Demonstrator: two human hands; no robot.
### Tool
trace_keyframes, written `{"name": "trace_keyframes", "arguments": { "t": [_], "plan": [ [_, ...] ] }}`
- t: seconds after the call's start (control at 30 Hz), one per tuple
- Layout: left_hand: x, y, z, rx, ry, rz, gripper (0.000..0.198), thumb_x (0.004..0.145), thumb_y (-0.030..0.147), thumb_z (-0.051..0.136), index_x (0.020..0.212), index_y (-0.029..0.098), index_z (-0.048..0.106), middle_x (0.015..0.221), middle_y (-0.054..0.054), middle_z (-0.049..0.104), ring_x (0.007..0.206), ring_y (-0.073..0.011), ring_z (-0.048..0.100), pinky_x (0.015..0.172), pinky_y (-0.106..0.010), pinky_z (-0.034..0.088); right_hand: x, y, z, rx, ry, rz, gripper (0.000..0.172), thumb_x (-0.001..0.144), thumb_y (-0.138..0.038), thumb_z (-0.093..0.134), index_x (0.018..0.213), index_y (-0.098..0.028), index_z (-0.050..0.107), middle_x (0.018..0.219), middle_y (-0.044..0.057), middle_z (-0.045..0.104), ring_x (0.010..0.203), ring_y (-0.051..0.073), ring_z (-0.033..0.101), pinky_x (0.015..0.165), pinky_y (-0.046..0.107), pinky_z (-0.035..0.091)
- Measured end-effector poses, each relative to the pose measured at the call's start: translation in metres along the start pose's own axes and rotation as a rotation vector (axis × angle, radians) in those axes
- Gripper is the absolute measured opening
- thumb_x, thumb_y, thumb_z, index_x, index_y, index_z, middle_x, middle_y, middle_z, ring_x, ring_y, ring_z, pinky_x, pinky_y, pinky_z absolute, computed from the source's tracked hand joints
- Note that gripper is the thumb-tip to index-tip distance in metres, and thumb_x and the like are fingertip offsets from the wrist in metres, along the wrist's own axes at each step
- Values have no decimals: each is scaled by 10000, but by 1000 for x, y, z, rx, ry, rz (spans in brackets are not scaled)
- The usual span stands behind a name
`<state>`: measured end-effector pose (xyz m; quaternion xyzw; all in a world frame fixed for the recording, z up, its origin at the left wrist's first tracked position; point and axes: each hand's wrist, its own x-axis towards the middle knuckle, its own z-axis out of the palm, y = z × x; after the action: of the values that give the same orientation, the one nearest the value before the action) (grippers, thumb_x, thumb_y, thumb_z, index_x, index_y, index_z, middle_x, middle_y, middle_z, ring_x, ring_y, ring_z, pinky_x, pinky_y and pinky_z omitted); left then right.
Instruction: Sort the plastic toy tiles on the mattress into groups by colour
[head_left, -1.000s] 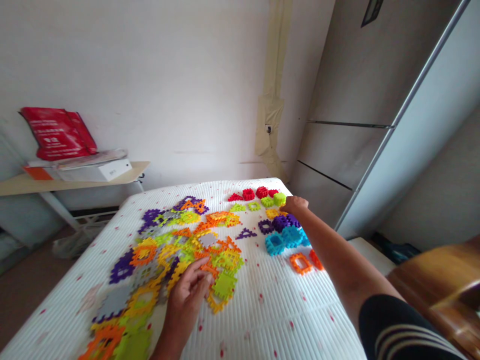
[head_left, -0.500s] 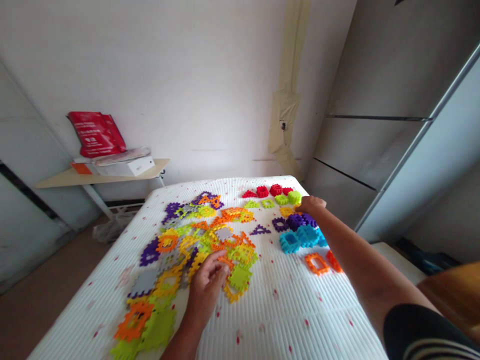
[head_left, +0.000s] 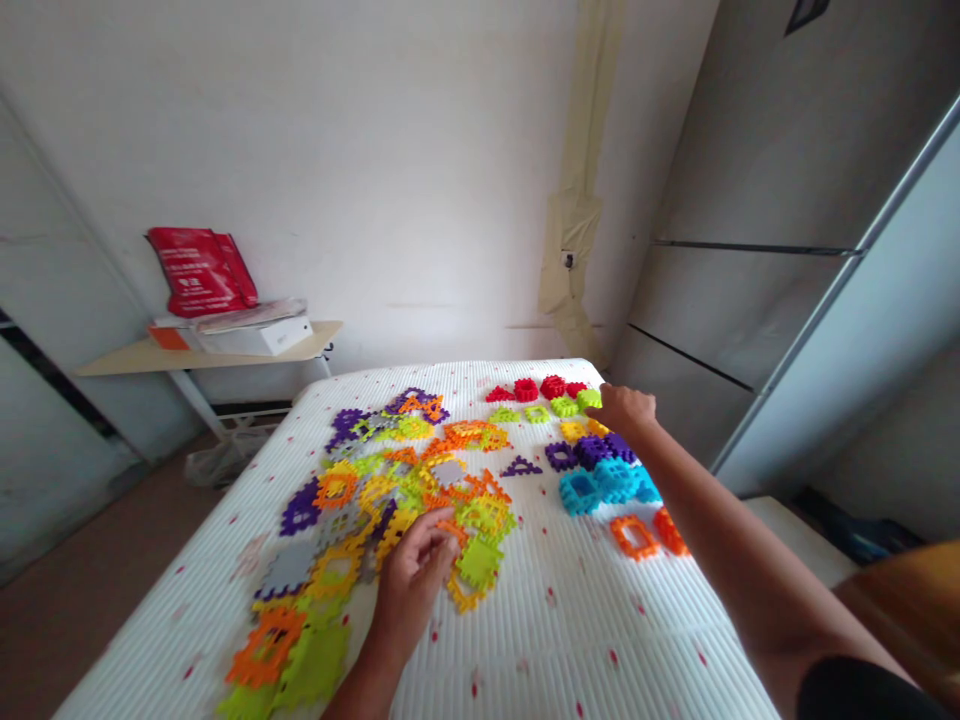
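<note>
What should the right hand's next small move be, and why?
Probably draw the right hand back from the green stack toward the pile: the stack stands among pieces grouped by colour, while the pile beside the left hand mixes colours.

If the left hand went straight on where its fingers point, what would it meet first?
Probably the orange piece just ahead of the left hand; its height above it is unclear.

The left hand is loosely curled at the near side of a jumbled spread of notched pieces — its grip is unclear. The right hand is just beside a lime-green stack, red pieces beyond, blue stacks nearer — all on white cloth.
</note>
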<state>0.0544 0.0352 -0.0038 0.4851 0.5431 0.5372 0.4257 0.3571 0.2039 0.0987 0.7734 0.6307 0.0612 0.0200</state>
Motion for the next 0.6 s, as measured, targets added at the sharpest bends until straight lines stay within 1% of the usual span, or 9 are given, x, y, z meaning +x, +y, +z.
{"name": "trace_keyframes", "arguments": {
  "t": [0.07,0.13,0.2,0.27,0.33,0.43,0.5,0.6],
  "plan": [
    [1,-1,-1,2,11,9,445,683,418,637,1026,135,621,649,2,616,518,-118,520,509,-231,426,-27,-13,-6,20,92,-98,424,880,-476,471,1192,-196,536,1080,140,646,1003,283,603,821,378,414],
    [2,-3,-3,15,32,25,427,686,411,634,1013,137,632,657,-5,623,525,-124,536,519,-238,441,-61,-31,-3,107,243,-291,322,891,-406,471,1109,-193,572,1002,112,668,893,237,626,755,310,405],
    [3,-4,-5,35,74,49,402,695,406,621,996,140,645,686,-21,643,561,-139,567,538,-248,461,-98,-49,8,237,318,-535,243,910,-359,442,963,-191,610,872,72,673,781,187,619,677,265,377],
    [3,-5,-9,60,130,82,375,701,406,610,967,145,659,726,-41,665,620,-162,603,562,-258,481,-129,-66,26,322,376,-765,254,922,-311,413,808,-184,601,737,43,641,675,152,583,615,256,335],
    [4,-5,-13,96,183,112,345,709,404,600,933,152,672,759,-56,682,674,-182,628,589,-270,498,-150,-79,45,357,421,-925,298,928,-251,383,700,-179,562,640,27,595,581,130,526,568,271,288],
    [7,-5,-20,156,262,156,298,726,389,585,890,161,685,780,-58,696,719,-197,646,650,-292,518,-162,-89,68,387,449,-1048,337,939,-208,350,653,-178,525,589,18,554,525,120,460,551,289,252],
    [9,-4,-25,183,325,184,280,730,377,580,875,162,687,787,-56,702,736,-202,651,693,-311,523,-162,-90,77,405,437,-1076,345,947,-211,340,653,-176,516,591,18,548,525,117,449,554,287,249],
    [13,-5,-33,210,402,210,269,737,354,568,884,160,683,816,-61,708,770,-212,654,736,-334,523,-158,-90,85,451,403,-1074,335,949,-221,339,665,-173,510,607,18,549,538,114,455,556,274,255]
  ]
}}
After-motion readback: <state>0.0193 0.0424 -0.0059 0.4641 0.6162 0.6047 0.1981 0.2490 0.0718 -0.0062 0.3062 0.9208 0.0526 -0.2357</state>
